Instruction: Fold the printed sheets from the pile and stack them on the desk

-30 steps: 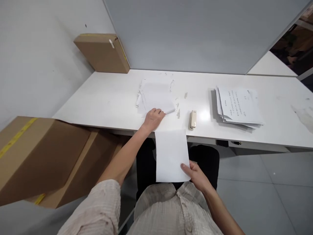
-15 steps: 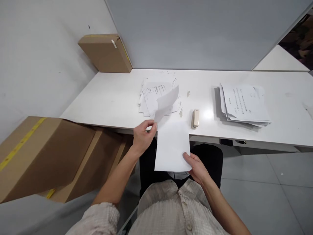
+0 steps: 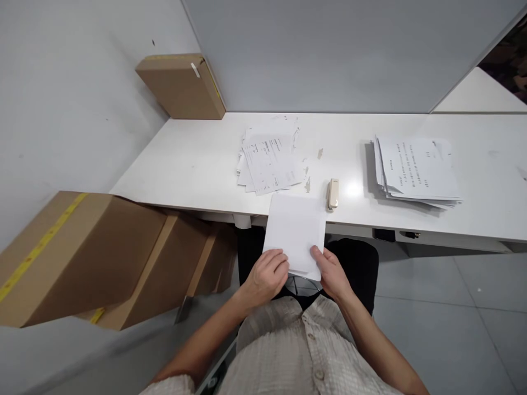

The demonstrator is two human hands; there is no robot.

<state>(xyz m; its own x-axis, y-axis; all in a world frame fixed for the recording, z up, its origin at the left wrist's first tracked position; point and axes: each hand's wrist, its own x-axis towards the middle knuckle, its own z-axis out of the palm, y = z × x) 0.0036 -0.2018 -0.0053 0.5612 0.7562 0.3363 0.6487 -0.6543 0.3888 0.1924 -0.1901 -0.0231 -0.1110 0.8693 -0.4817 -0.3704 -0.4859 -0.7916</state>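
White sheets of paper extend over the table's front edge toward me, their blank side up. My left hand is closed on their near left corner, fingers curled over the top. At the near right edge, my right hand pinches the sheets with the thumb on top. Just beyond the far right corner of the sheets lies a cream stapler. Farther off, a loose pile of printed papers spreads on the table, its sheets lying at different angles.
A thicker stack of printed papers lies on the right of the white table. One cardboard box stands in the back left corner. More cardboard boxes stand beside the table at my left.
My left hand has brought the lifted sheet down onto the one in my right hand and moved to the near left corner. The sheets now lie together.
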